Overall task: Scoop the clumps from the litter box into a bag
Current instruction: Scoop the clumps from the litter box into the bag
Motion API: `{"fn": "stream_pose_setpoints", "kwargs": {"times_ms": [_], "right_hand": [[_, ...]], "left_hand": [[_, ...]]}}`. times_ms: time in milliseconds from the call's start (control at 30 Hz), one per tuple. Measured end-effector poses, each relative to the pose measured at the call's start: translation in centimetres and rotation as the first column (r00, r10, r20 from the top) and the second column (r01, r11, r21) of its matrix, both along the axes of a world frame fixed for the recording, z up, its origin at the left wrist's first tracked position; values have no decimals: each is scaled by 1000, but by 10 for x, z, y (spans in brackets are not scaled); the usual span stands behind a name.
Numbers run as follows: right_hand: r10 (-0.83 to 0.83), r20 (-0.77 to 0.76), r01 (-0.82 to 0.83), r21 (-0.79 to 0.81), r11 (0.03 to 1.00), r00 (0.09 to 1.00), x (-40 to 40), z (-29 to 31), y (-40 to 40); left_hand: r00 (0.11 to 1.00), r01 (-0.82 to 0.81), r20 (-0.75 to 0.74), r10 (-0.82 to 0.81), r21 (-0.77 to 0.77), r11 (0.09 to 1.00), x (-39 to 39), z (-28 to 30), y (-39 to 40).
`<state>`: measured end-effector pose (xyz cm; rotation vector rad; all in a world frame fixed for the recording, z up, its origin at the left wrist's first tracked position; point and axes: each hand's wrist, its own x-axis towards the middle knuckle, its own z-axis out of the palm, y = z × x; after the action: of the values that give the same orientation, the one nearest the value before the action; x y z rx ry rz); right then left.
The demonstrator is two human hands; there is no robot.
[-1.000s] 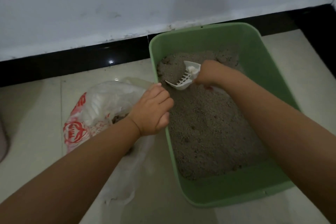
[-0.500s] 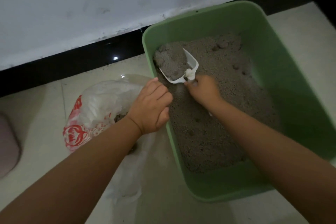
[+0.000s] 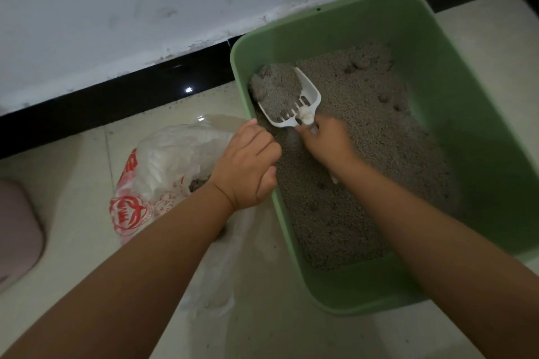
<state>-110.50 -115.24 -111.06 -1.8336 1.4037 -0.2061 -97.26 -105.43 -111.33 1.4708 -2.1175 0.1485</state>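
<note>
A green litter box [image 3: 478, 137] full of grey litter [image 3: 364, 172] stands on the floor against the wall. My right hand [image 3: 326, 143] grips the handle of a white slotted scoop [image 3: 306, 102] in the box's far left corner. The scoop carries a big grey clump [image 3: 275, 87] and loose litter. My left hand [image 3: 248, 166] holds the edge of a white plastic bag [image 3: 172, 166] with red print, right beside the box's left wall. Some dark clumps show inside the bag's opening. More clumps lie in the litter at the far right.
A white wall with a black skirting [image 3: 116, 96] runs along the back. A pinkish rounded object [image 3: 17, 230] sits at the left edge. Pale floor tiles [image 3: 262, 329] lie in front of the box and bag.
My right hand has drawn the scoop from the middle of the box into the far left corner and lifted a clump onto it. My left hand stays on the bag.
</note>
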Motion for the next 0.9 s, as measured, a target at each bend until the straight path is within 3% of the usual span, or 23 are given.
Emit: {"fn": "stream_pose_setpoints", "kwargs": {"times_ms": [267,433,800,900], "right_hand": [[-77,235,80,-4,997,969,-3,-7,3],[-105,242,114,-27,993,965,-17,8,-2],[-33,-57,29,-74,997,998,-81,51,13],[-77,-50,74,-53,996,996,-95,62,22]], "left_hand": [[1000,-9,-1,9,32,999,1,1,1],[1000,-16,-2,16,61,998,0,5,1],[985,-137,133,114,180,974,-5,22,10],[971,-206,166,173,209,956,-5,27,17]]}}
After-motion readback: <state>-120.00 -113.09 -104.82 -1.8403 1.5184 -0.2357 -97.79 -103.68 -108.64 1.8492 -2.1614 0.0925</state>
